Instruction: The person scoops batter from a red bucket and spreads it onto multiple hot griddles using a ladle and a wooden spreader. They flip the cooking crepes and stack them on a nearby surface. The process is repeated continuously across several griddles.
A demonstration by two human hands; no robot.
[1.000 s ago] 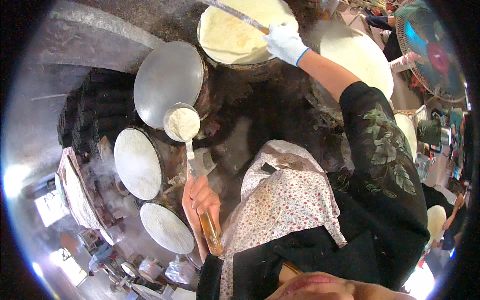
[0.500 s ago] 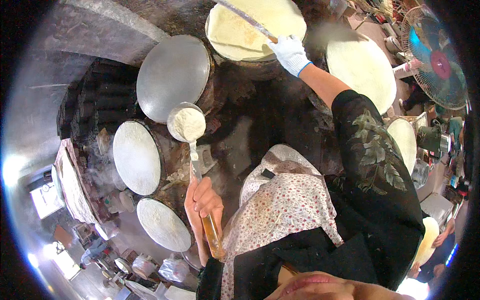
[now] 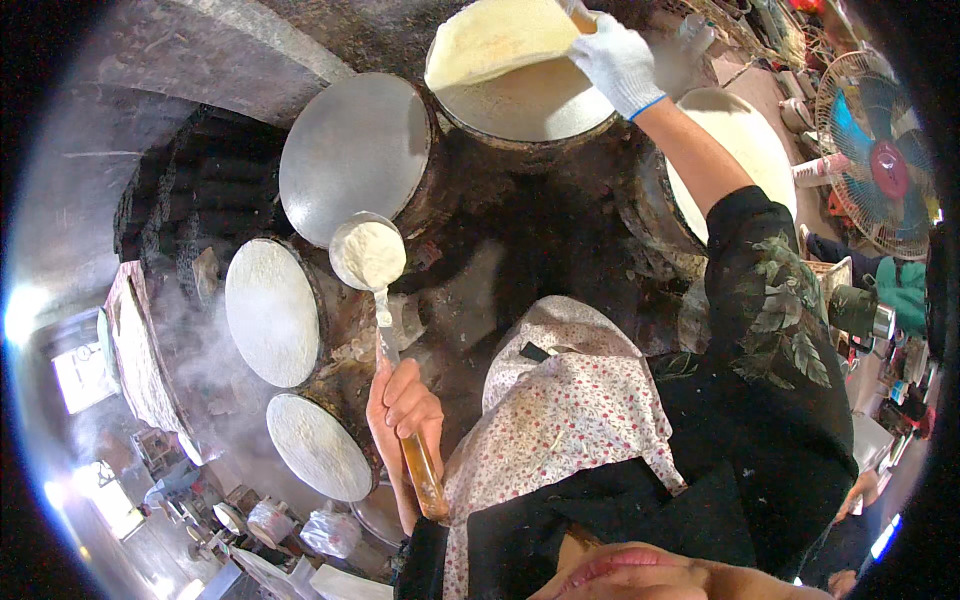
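- The pancake [image 3: 500,40], pale yellow, is on the round griddle [image 3: 545,110] at the top of the view. Its near edge is folded back toward the far side, leaving the near part of the plate bare.
- The right hand [image 3: 618,65], in a white glove with a blue cuff, reaches to the right end of the fold with its fingers curled. Whether they grip the pancake itself or a tool beside it, I cannot tell.
- The left hand [image 3: 405,400], bare, is closed around the handle of the ladle [image 3: 338,255], amber at the near end and metal further up.
- Pale, thick batter [image 3: 372,255] fills much of the ladle's bowl, and some clings to the neck.
- The bowl overlaps the near edge of the grey plate [image 3: 355,150], which carries no pancake; whether they touch is unclear.
- To the left are two rounds with white tops, the upper one [image 3: 272,312] and the lower one [image 3: 318,447], with steam [image 3: 205,345] drifting beside them.
- Right of the griddle, another pale round [image 3: 735,140] is partly hidden by the right forearm.
- The person wears a flowered apron [image 3: 580,420] over black clothes; the right sleeve [image 3: 775,310] has a leaf pattern.
- A fan [image 3: 885,165] with a pink hub stands at the upper right.
- A clear bag [image 3: 330,532] lies among clutter at the lower left.
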